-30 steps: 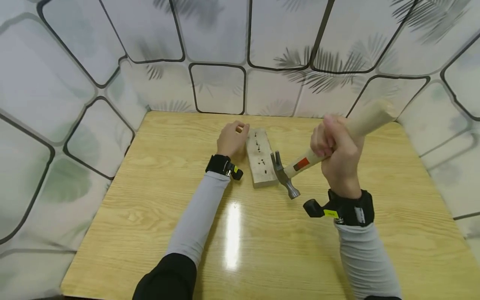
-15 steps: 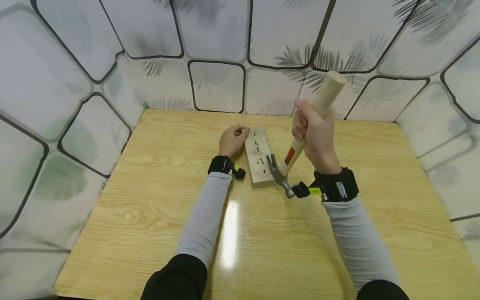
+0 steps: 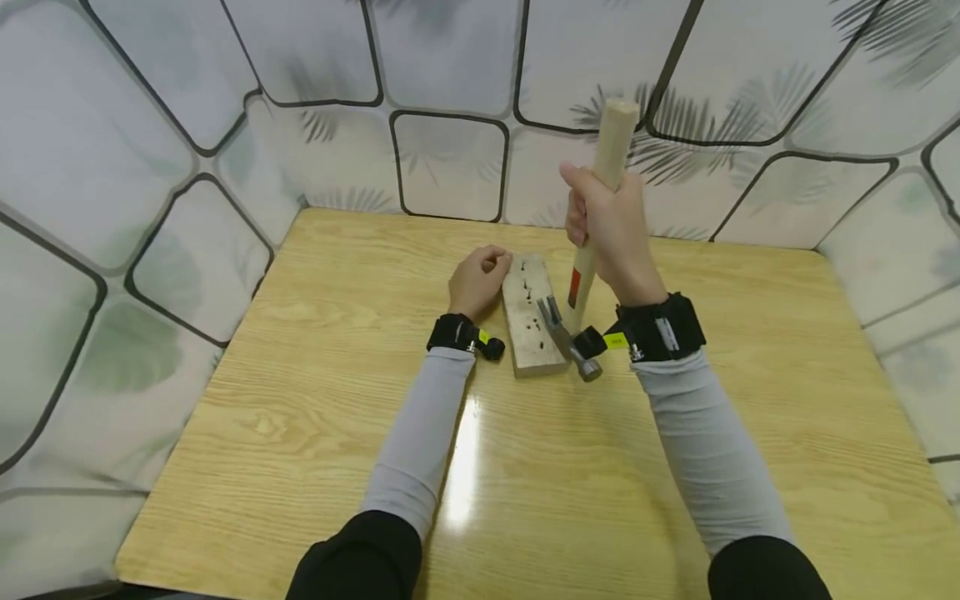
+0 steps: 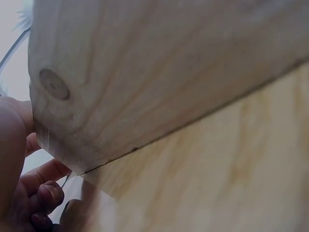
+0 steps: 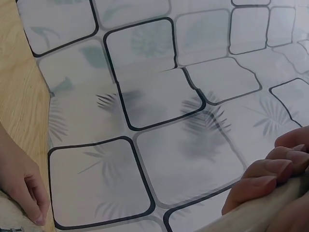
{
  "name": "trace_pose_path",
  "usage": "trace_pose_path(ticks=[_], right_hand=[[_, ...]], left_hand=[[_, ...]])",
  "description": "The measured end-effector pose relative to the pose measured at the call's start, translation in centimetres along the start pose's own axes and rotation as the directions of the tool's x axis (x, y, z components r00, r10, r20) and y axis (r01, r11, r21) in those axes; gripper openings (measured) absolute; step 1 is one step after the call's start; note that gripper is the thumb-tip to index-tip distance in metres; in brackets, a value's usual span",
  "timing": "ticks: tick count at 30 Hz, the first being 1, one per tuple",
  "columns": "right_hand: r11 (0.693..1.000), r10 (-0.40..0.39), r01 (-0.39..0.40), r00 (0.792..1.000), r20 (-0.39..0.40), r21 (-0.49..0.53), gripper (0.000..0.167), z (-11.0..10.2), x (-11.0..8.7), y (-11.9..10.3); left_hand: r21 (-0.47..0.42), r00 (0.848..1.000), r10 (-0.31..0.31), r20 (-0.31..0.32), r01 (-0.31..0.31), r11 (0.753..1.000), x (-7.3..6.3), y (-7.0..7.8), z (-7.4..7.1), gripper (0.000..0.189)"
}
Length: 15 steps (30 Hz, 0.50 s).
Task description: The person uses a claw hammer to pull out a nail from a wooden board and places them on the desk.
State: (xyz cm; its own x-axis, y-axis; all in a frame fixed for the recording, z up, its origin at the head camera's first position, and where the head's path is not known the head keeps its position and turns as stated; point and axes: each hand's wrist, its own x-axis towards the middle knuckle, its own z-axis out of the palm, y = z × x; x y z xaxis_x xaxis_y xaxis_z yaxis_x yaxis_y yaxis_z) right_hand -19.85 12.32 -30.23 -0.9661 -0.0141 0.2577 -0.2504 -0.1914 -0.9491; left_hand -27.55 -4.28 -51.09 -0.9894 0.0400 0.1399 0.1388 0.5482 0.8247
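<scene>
A pale wooden block (image 3: 528, 312) with a row of small dark marks lies lengthwise on the table. Whether those marks are nails or holes is too small to tell. My left hand (image 3: 478, 279) holds the block's far left corner; the left wrist view shows its fingers (image 4: 41, 186) at the block's end. Above and right of the block, my right hand (image 3: 611, 229) grips a claw hammer (image 3: 577, 287) by its wooden handle. That handle stands nearly upright, its claw over the block's right side and its striking face toward the near right. The wrist camera partly covers the hammer head.
The light wood table (image 3: 300, 433) has its far edge just behind the block. A wall covering (image 3: 450, 167) with leaf patterns and dark outlines rises behind and at both sides. Black camera straps sit on both wrists.
My right hand has moved left and farther off, swinging the hammer handle from a rightward lean to nearly upright. The hammer head stays by the block's right side; my left hand keeps its place.
</scene>
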Motion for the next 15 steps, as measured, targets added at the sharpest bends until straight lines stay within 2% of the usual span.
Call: trace_pose_path(ticks=[6,15], right_hand=[[0.992,0.111,-0.106,0.991,0.071,-0.071,0.048,1.4,1.9,0.5],[0.982,0.159,-0.150,0.984,0.074,-0.115,0.050,2.8,4.0,1.4]], left_hand=[[0.004,1.000,-0.003,-0.020,0.003,1.000,-0.1,0.3,-0.5,0.032],[-0.003,1.000,-0.005,-0.029,0.005,1.000,0.0,0.2,-0.3,0.030]])
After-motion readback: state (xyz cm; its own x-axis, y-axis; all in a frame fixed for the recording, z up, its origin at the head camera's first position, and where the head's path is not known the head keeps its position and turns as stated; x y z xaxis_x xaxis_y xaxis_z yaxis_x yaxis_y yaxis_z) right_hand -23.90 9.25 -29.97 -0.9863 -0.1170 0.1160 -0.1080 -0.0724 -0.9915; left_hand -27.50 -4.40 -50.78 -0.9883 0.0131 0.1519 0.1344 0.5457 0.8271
